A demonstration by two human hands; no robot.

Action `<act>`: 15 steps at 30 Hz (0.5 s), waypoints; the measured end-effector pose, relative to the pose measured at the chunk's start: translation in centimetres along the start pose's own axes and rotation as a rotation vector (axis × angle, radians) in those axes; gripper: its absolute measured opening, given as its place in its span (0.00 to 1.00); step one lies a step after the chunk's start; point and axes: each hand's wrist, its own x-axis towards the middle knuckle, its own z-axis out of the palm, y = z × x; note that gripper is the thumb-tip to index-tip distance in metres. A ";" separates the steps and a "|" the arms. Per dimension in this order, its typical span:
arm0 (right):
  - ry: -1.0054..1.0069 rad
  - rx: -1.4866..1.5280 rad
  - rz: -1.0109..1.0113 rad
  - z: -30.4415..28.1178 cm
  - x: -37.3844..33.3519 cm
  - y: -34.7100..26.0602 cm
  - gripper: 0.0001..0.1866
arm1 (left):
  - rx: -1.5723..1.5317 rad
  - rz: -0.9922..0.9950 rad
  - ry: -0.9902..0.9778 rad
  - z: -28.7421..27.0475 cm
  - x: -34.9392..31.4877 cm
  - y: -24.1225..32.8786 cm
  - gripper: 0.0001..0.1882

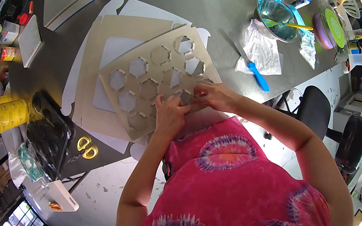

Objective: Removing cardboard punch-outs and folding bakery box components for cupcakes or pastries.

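A beige cardboard cupcake insert (155,72) with rows of scalloped cut-out holes lies tilted in front of me, its near edge close to my body. My left hand (171,115) grips that near edge, fingers bent around one of the holes. Just to its right, my right hand (218,97) pinches the cardboard beside the same hole. The two hands almost meet, and the fingers cover part of the near row. Under the insert is a loose stack of flat beige cardboard (92,82) and white cut card sheets (150,9).
Right: a blue-handled spatula (258,77), crumpled white paper (260,48), a metal bowl (275,11) smeared with blue, holding a yellow-green spatula (289,24). Left: yellow-handled scissors (88,147), a dark muffin tin (50,138), a yellow roll (3,119). A box (67,6) stands behind.
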 end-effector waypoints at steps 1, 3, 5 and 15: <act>-0.001 0.000 -0.006 -0.3 0.3 0.1 0.13 | -0.002 0.003 0.006 0.2 -0.1 0.0 0.11; 0.270 0.208 0.269 -0.9 1.0 0.6 0.11 | -0.003 -0.002 0.013 0.5 -0.3 -0.2 0.11; 0.344 0.217 0.419 -2.0 2.6 2.1 0.11 | -0.032 -0.016 0.022 0.5 -0.2 -0.1 0.13; 0.235 -0.026 0.648 -1.8 5.1 6.6 0.07 | -0.079 -0.035 0.005 -0.3 0.2 0.3 0.12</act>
